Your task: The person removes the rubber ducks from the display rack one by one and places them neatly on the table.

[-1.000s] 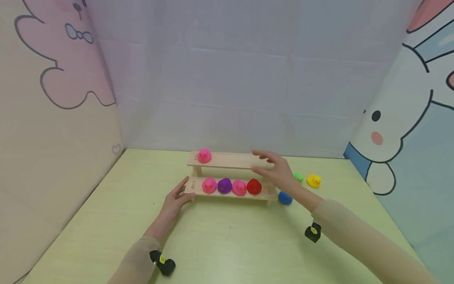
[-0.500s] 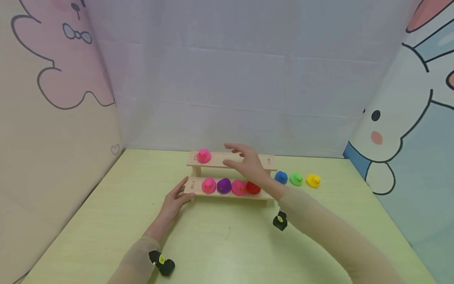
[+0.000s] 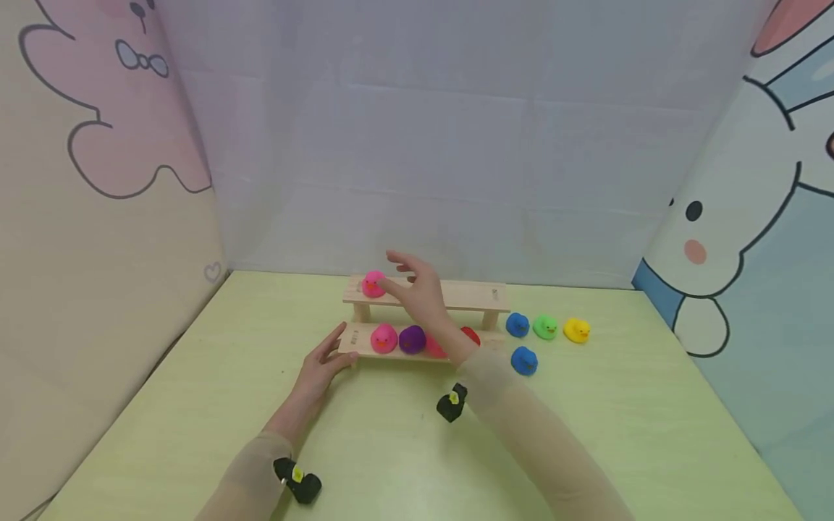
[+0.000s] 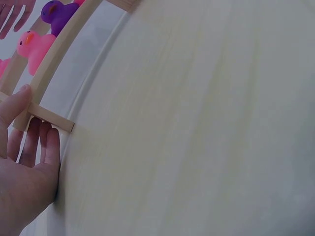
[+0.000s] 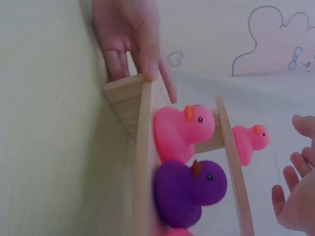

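A two-tier wooden shelf [image 3: 476, 295] stands on the table, held at the left end of its lower tier by my left hand [image 3: 319, 370]. The left wrist view shows the thumb on one side of the board and fingers on the other. My right hand [image 3: 422, 295], fingers spread and holding nothing, hovers over the upper tier beside a pink rubber duck [image 3: 373, 285]. In the right wrist view a gap separates them. Along the lower tier sit a pink duck [image 3: 384, 339], a purple duck [image 3: 412, 339], another pink duck [image 3: 434, 348] and a red duck [image 3: 470, 336], the last two partly hidden by my right arm.
Right of the shelf, on the table [image 3: 391, 449], are two blue ducks [image 3: 517, 325], a green duck [image 3: 545, 327] and a yellow duck [image 3: 576, 331]. A pale curtain [image 3: 417, 145] hangs behind the shelf. Printed walls stand at both sides.
My right hand has moved left along the upper tier, to beside the pink duck there. Both blue ducks now show together. My left hand has stayed on the shelf end.
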`<state>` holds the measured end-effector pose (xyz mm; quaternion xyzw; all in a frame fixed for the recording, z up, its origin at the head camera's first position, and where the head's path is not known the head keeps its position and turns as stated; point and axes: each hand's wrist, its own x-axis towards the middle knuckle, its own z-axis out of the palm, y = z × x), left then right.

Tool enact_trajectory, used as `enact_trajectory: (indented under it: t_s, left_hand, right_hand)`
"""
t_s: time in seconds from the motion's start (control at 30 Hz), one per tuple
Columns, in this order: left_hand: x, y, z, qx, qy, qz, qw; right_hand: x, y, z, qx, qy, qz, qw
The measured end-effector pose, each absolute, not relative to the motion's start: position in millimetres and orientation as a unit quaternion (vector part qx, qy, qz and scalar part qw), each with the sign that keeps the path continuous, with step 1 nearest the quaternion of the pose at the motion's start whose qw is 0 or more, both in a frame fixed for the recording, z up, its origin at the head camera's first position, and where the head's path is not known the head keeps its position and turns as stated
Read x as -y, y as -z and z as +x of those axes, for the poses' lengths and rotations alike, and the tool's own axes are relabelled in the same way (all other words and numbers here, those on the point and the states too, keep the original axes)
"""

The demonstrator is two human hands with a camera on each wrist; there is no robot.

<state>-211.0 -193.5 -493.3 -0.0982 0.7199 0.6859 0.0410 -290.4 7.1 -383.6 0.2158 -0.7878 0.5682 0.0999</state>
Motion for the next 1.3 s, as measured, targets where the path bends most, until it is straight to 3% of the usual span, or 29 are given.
enact_trajectory:
  t_s: [1.3]
  left_hand:
    - [195,498,-212,-0.724,-0.681,-0.097,0.046]
  right_hand:
    - [24,409,-292,0.826,-0.53,0.157,0.107]
